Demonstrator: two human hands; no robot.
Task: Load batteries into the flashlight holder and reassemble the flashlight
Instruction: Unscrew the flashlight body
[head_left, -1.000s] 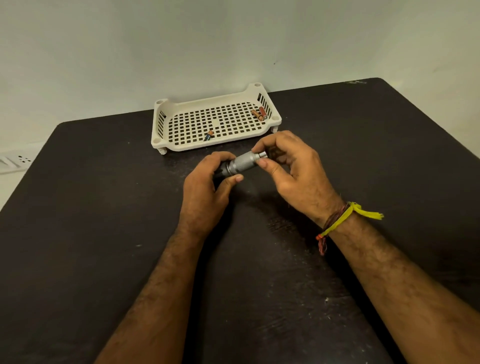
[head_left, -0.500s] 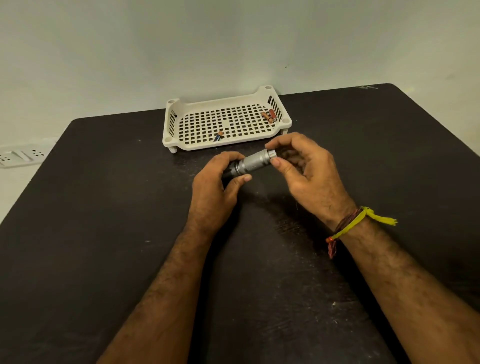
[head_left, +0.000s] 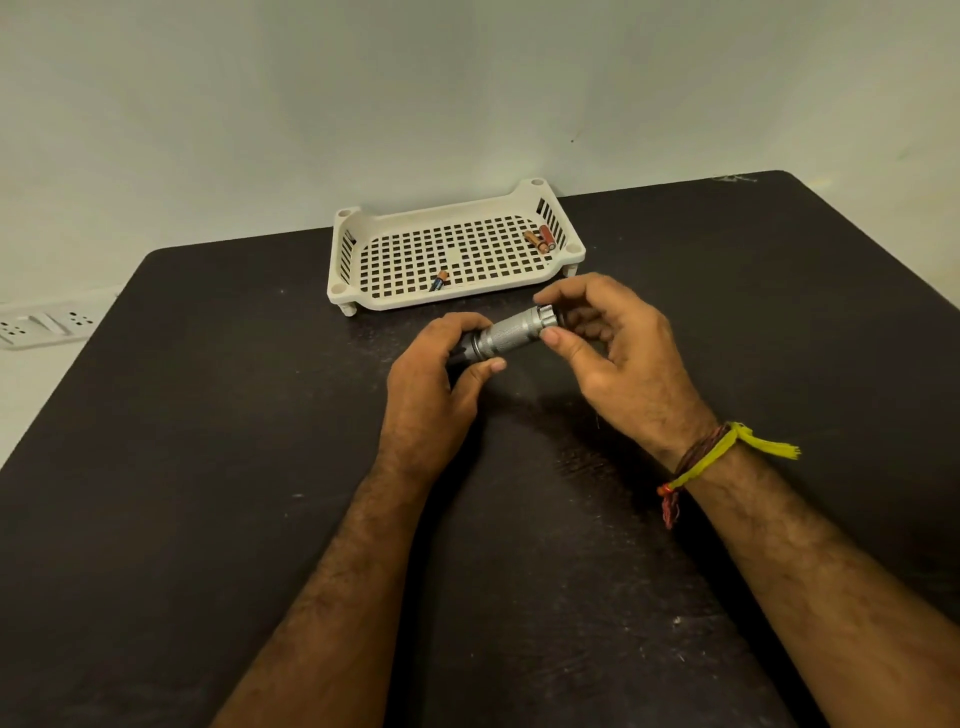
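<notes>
A silver knurled flashlight (head_left: 511, 335) is held level above the black table, between both hands. My left hand (head_left: 434, 387) wraps its dark left end, which is mostly hidden by the fingers. My right hand (head_left: 618, 358) pinches the right end cap between thumb and fingertips. Behind them stands a white perforated tray (head_left: 363, 234). A dark battery with an orange tip (head_left: 439, 281) lies at the tray's front, and two orange batteries (head_left: 540, 240) lie in its right back corner.
The black table (head_left: 208, 467) runs to a pale wall at the back. A white power strip (head_left: 47, 325) lies off the table's left edge. A yellow and red thread band circles my right wrist.
Both hands hold the flashlight the same way throughout. The view has shifted slightly, so hands and tray sit a little lower and further right in the frame.
</notes>
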